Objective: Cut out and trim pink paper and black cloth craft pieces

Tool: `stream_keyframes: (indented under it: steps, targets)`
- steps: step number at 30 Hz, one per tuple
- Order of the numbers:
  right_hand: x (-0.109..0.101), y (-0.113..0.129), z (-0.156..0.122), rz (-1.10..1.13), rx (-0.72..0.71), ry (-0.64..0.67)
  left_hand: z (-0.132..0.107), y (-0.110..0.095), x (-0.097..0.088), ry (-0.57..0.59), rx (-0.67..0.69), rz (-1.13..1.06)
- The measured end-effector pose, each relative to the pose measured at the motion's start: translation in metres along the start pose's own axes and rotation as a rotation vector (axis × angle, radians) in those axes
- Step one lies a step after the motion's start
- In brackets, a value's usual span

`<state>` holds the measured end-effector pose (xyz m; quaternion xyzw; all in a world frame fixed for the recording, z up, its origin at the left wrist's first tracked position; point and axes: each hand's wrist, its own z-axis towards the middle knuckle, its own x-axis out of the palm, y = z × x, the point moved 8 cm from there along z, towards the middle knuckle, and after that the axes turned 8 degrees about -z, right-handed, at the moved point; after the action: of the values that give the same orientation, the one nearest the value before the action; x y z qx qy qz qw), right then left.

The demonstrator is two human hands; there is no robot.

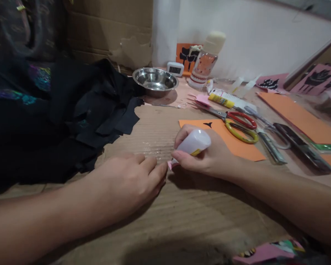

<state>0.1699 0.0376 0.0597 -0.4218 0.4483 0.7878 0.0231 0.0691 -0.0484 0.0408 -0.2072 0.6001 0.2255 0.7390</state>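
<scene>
My right hand (206,156) is closed round a small white glue bottle (194,142), tipped so its nozzle points down at a small pink paper piece (171,164) on the cardboard surface (160,217). My left hand (127,180) rests palm down with fingers curled, its fingertips pressing on or right beside that pink piece. An orange paper sheet (237,141) with a small black cut-out shape (207,124) lies just behind my right hand.
Red and yellow scissors (241,127), another pair of scissors (264,127) and dark tools (303,147) lie at the right. A steel bowl (155,79), a timer (175,68) and a bottle (206,60) stand behind. Black fabric (71,114) is heaped left. Orange strips (300,117) and pink papers (317,79) lie far right.
</scene>
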Motion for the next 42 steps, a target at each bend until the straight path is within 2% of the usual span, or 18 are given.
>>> stream_keyframes:
  steps: [3,7,18,23,32,35,42]
  targets:
    - [0.000,0.000,-0.001,0.024,0.011,-0.004,-0.001,-0.011,-0.003,0.024,0.066,0.112]
    - [-0.001,-0.001,-0.002,0.034,0.010,-0.020,0.001,-0.018,-0.009,0.036,0.083,0.099]
    - [0.006,0.002,-0.001,0.008,-0.010,-0.003,0.005,-0.013,-0.001,0.129,0.019,0.065]
    - [0.001,0.004,-0.001,-0.030,-0.044,-0.054,0.005,-0.012,-0.002,0.137,0.028,0.068]
    - [0.001,0.004,0.000,0.004,-0.026,-0.043,0.004,-0.014,-0.003,0.144,0.033,0.083]
    - [0.003,0.002,0.001,0.039,-0.007,0.000,0.005,-0.012,0.000,0.155,0.028,0.072]
    - [0.000,0.000,0.000,0.000,0.003,-0.005,0.004,-0.010,-0.001,0.149,0.017,0.081]
